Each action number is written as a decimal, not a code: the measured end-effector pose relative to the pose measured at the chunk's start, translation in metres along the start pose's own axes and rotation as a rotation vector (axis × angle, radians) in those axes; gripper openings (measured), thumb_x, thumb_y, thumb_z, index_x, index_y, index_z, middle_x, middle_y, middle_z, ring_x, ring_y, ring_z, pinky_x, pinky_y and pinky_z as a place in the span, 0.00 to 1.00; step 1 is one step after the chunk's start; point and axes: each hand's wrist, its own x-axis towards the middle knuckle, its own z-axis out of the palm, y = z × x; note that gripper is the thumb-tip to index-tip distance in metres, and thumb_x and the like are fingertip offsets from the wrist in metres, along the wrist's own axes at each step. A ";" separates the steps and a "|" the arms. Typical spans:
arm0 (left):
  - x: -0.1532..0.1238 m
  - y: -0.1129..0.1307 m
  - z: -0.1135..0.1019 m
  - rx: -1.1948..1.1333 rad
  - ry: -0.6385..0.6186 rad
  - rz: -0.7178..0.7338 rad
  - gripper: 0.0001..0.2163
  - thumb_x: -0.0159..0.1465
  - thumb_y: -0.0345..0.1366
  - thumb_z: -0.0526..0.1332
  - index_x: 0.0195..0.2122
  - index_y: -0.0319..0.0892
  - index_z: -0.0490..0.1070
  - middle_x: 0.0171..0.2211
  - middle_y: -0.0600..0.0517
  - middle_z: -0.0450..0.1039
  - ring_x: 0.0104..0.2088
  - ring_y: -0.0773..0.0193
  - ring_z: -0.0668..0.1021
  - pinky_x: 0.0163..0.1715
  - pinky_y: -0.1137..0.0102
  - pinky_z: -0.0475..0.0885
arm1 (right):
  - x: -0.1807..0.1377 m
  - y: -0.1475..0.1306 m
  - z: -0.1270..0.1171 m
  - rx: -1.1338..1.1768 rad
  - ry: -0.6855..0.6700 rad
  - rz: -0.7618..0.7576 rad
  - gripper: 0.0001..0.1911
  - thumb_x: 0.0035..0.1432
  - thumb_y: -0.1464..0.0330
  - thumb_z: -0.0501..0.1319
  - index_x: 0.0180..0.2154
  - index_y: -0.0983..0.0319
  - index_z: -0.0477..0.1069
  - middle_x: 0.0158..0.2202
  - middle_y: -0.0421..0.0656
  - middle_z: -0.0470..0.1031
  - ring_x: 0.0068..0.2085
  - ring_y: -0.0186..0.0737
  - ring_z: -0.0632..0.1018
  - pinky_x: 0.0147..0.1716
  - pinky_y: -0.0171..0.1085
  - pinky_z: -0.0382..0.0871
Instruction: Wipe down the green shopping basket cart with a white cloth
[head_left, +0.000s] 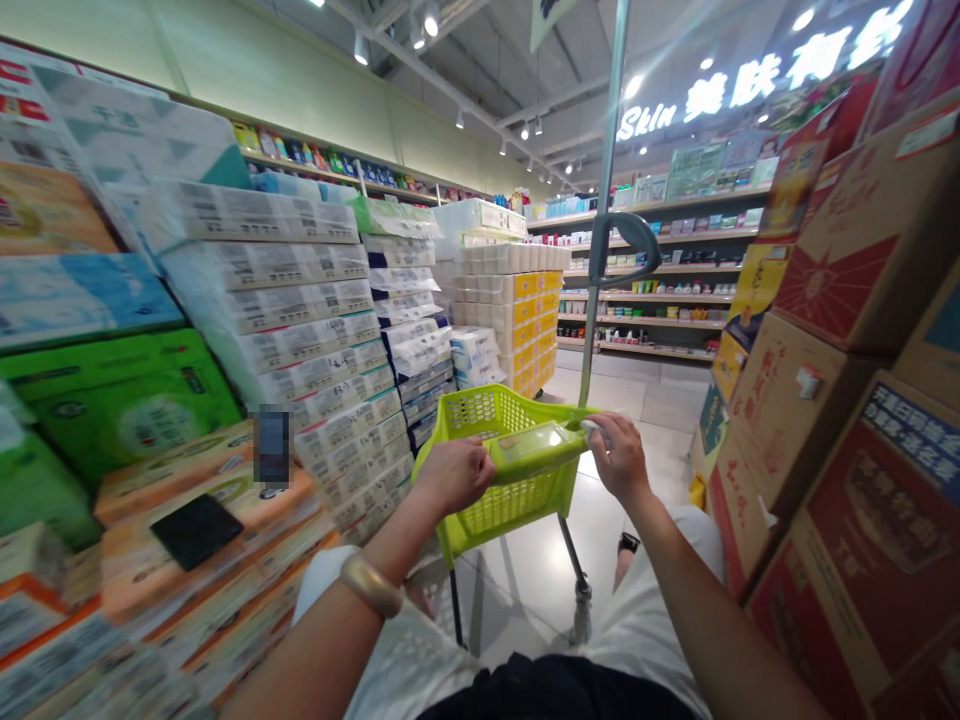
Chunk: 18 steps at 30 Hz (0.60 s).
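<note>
A lime-green plastic shopping cart (480, 515) stands right in front of me, its basket walls full of holes. My left hand (466, 472) is closed around the left end of the cart's handle (536, 452). At the handle's right end my right hand (619, 455) has its fingers curled over it. Something small and white shows by the right fingers; I cannot make out what it is. A tall metal pole (606, 130) rises at the cart's right side, with a grey looped grip (630, 248) on it.
Stacked paper packs (307, 300) line the left, near orange packs (217, 560) with a black flat item (196, 530) on top. Cardboard cartons (832, 230) are piled on the right. A tiled floor (649, 400) leads toward stocked shelves (675, 265).
</note>
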 end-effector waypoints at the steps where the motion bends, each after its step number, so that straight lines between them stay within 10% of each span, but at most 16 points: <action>1: 0.000 -0.001 0.000 -0.002 -0.001 0.006 0.16 0.63 0.35 0.48 0.23 0.42 0.72 0.29 0.49 0.74 0.28 0.64 0.75 0.28 0.70 0.61 | 0.000 0.000 -0.001 0.015 0.003 0.003 0.14 0.61 0.65 0.51 0.41 0.60 0.73 0.43 0.46 0.74 0.47 0.45 0.72 0.51 0.46 0.64; 18: -0.013 -0.074 0.002 -0.018 0.093 0.148 0.14 0.61 0.35 0.48 0.31 0.43 0.74 0.37 0.49 0.76 0.36 0.61 0.75 0.41 0.67 0.67 | -0.007 -0.029 -0.022 0.413 -0.122 0.147 0.12 0.60 0.65 0.53 0.35 0.60 0.74 0.35 0.43 0.74 0.39 0.42 0.74 0.40 0.40 0.67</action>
